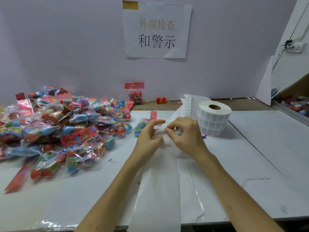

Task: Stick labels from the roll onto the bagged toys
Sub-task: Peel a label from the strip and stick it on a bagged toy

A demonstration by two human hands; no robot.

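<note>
Hands meeting over the middle of the table (260, 141), bare forearms slanting in from the near edge. Right hand (185, 134) knuckles-up, wrist slightly bent, thumb and forefinger closed in a tight pinch on the lower edge of the label strip (179, 112), remaining fingers loosely curled behind. Left hand (148, 136) just beside it, palm turned inward, forefinger stretched out to touch the strip's left edge, thumb spread well below it over the white backing paper (158, 190); actual hold on that side impossible to judge. Strip rising from the pinch, folding over at the back and running to the label roll (214, 119), upright on its end just right of the right hand. Backing paper trailing from under both hands to the near table edge. Single bagged toy (141, 127) lying just behind the left fingers, partly hidden by them. Pile of bagged toys (58, 128) heaped at the left of the table, well apart from the roll. Paper sign (157, 30) on the wall behind.
</note>
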